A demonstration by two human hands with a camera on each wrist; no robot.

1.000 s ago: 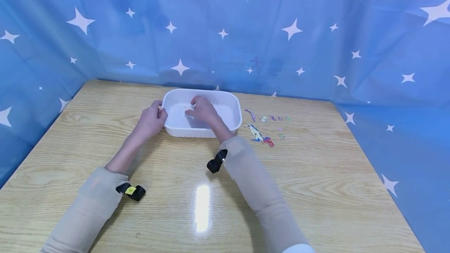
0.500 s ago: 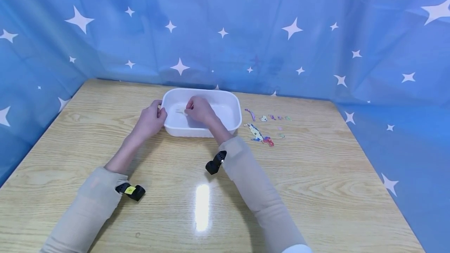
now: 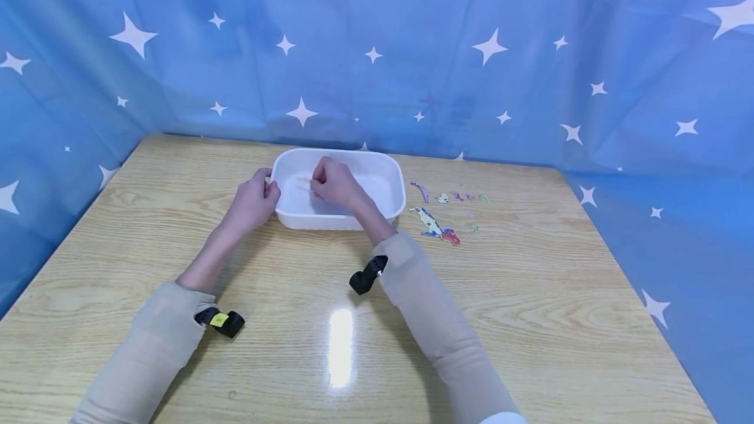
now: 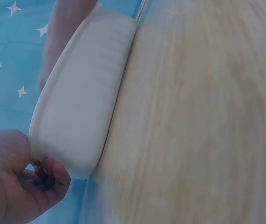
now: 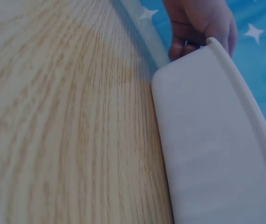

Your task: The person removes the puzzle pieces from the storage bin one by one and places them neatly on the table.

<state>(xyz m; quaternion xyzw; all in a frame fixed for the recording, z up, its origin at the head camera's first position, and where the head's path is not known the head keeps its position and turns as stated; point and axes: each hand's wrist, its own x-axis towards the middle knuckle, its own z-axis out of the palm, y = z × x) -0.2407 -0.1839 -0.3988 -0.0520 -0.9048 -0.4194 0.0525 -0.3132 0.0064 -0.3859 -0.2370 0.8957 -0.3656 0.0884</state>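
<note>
A white plastic tub (image 3: 283,218) stands near the back of the wooden table. My left hand (image 3: 253,203) grips its left end; in the left wrist view the fingers curl below the rim on the outside. My right hand (image 3: 337,183) reaches down inside the tub, thumb and fingertips brought together on a small pale sliver (image 3: 304,180) that sticks out to their left. Its exact kind is too small to make out. From the right wrist, the tub's outer wall (image 5: 207,135) hides the fingers at work.
Right of the tub lie a purple strip (image 3: 421,192), a larger pale, blue and red flat piece (image 3: 432,225), and several tiny coloured scraps (image 3: 458,196). A blue curtain (image 3: 377,84) with white stars hangs directly behind the table's back edge.
My right hand's spread thumb and fingers have closed together inside the tub, and the pale sliver has shifted slightly at the fingertips. My left hand stays on the tub's end.
</note>
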